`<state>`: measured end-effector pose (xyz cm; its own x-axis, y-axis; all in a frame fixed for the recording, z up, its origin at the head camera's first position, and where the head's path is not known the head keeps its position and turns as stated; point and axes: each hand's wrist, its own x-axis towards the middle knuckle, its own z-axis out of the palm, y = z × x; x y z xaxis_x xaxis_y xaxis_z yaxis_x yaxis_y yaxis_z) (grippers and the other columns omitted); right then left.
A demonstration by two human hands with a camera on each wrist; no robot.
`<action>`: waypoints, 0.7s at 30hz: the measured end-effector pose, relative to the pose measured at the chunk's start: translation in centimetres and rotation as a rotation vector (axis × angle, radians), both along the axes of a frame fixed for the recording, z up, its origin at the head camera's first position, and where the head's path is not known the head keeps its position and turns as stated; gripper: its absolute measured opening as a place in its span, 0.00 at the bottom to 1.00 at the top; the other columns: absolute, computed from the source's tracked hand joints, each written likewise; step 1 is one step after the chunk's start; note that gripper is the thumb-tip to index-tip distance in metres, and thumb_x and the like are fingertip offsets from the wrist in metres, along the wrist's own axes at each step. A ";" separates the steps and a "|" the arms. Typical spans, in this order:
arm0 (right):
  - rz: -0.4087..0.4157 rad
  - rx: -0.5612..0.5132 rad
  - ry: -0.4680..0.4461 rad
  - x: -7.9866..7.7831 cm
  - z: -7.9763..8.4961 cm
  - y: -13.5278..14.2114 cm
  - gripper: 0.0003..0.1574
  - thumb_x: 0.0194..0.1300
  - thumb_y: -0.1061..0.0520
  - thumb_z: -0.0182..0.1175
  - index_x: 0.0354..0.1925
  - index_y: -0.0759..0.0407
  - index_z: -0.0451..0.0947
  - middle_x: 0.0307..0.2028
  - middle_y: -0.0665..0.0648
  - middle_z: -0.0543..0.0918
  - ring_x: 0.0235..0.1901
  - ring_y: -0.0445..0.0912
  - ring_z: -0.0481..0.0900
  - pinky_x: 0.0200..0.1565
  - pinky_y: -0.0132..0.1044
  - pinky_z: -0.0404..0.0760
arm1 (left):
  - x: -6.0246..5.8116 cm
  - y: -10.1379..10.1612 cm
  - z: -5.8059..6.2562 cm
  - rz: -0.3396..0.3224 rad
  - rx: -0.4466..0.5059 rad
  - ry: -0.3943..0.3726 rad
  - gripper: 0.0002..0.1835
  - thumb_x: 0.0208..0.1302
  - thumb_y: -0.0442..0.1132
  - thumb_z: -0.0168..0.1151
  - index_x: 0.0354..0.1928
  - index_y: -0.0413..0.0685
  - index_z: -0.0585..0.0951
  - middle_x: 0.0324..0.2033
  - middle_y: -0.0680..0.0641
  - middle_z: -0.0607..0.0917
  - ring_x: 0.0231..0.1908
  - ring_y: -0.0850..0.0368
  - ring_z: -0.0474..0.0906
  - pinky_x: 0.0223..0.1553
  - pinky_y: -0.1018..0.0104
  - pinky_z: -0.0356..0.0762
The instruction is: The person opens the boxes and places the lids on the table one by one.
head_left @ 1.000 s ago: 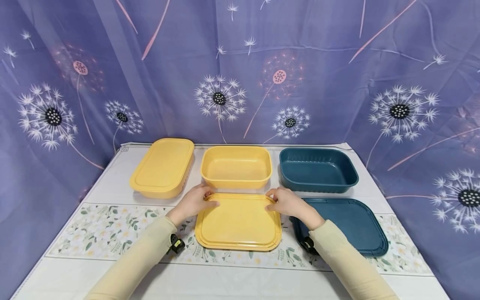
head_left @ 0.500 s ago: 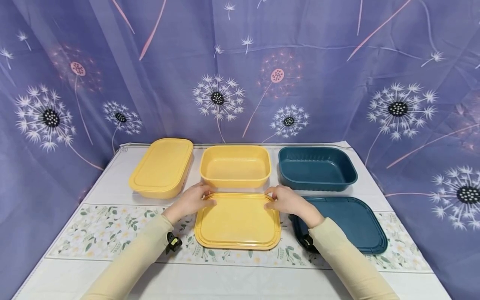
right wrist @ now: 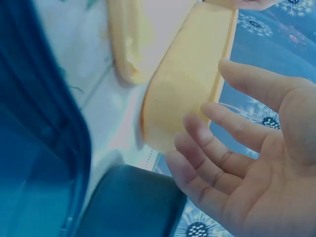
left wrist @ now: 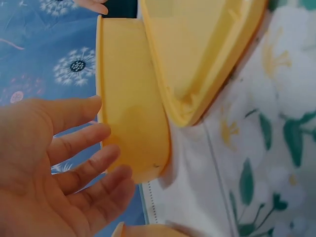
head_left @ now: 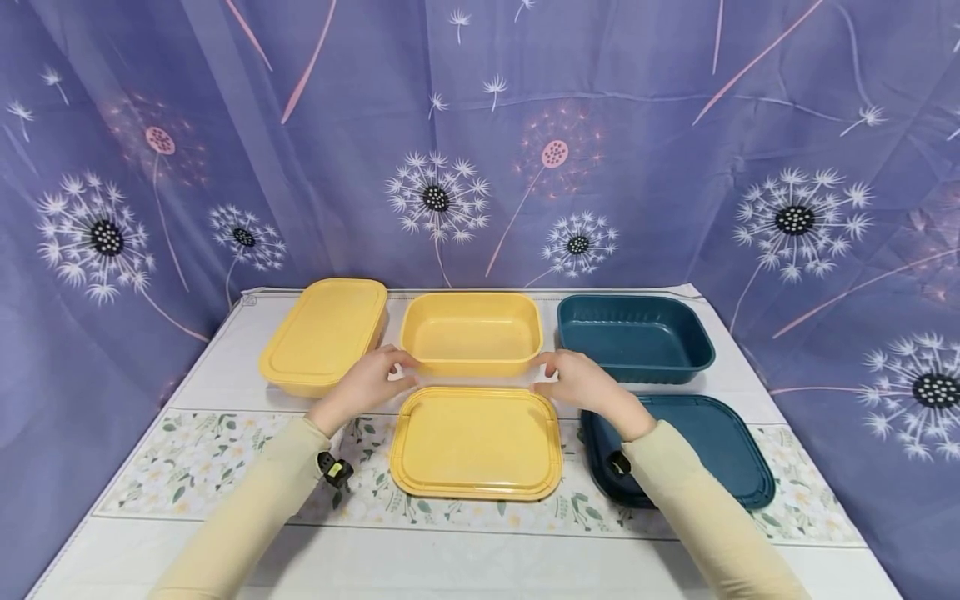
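Yellow box [head_left: 471, 367] stands uncovered behind the loose lid [head_left: 476, 442], left hand [head_left: 366, 381] and right hand [head_left: 582, 382] spread at its ends — nothing gripped (contact unclear) — one lidded box [head_left: 326, 329] looks finished, two apparently outstanding.

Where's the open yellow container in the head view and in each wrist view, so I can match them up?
Head: the open yellow container is just below the picture's middle.
Left wrist: left of centre, its side wall showing.
Right wrist: upper half, a little right of centre.
Shared landmark: the loose yellow lid, next to it in all three.
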<state>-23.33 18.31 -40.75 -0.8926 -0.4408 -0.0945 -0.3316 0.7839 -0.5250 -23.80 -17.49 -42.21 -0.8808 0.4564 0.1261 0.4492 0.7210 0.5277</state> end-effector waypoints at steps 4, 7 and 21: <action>0.029 -0.017 0.018 -0.2 0.9 -0.5 0.23 0.70 0.53 0.65 0.59 0.62 0.80 0.41 0.58 0.82 0.26 0.45 0.75 0.29 0.39 0.74 | -0.2 -0.6 0.6 0.010 0.012 0.040 0.11 0.69 0.39 0.66 0.50 0.42 0.86 0.47 0.42 0.85 0.44 0.44 0.79 0.45 0.51 0.77; 0.043 -0.036 0.035 -0.4 1.3 -1.1 0.22 0.70 0.52 0.65 0.57 0.62 0.81 0.38 0.56 0.82 0.26 0.44 0.74 0.30 0.39 0.73 | -0.4 -1.3 1.0 0.037 0.007 0.061 0.12 0.69 0.41 0.66 0.50 0.43 0.86 0.48 0.42 0.85 0.45 0.44 0.79 0.47 0.50 0.77; 0.073 -0.079 0.143 -2.0 2.6 -5.6 0.21 0.69 0.51 0.66 0.56 0.60 0.82 0.42 0.57 0.84 0.36 0.47 0.81 0.41 0.45 0.80 | -0.8 -5.7 4.5 0.180 -0.020 0.096 0.16 0.71 0.42 0.64 0.53 0.37 0.84 0.51 0.36 0.83 0.45 0.41 0.79 0.48 0.46 0.77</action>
